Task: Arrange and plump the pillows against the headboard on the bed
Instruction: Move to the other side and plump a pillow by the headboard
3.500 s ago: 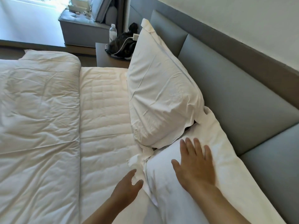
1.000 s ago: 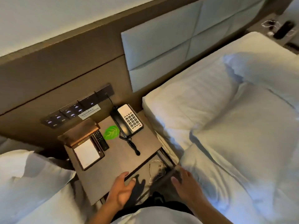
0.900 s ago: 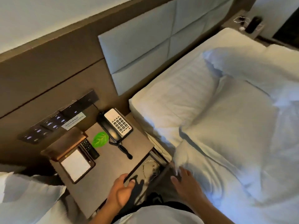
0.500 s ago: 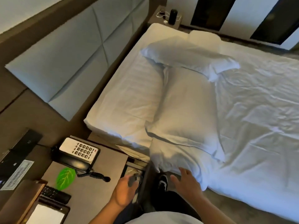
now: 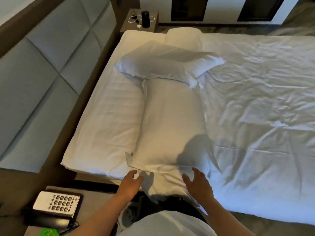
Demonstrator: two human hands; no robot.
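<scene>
A person is standing at the side of a wide bed covered in a rumpled white sheet, looking down at it. A long white fabric pillow is lying flat on the mattress with its length running away from the person, its near end at the bed's edge. A second white fabric pillow is lying crosswise at its far end, overlapping it. Neither pillow is resting against the padded grey headboard, which is running along the left of the view; a strip of bare sheet is lying between the pillows and the headboard. A third white cushion is sitting at the far edge of the bed.

The left hand is reaching toward the near left corner of the long pillow, fingers spread and slightly curled, the grip wide open and holding nothing; its fingertips are just at the pillowcase edge. The right hand is hovering over the near right corner, palm down, fingers splayed, the grip likewise open and empty.

A white-keyed desk telephone on a black base is sitting on the brown bedside worktop at the lower left. A black cylinder and a white cable are resting on the far bedside worktop.
</scene>
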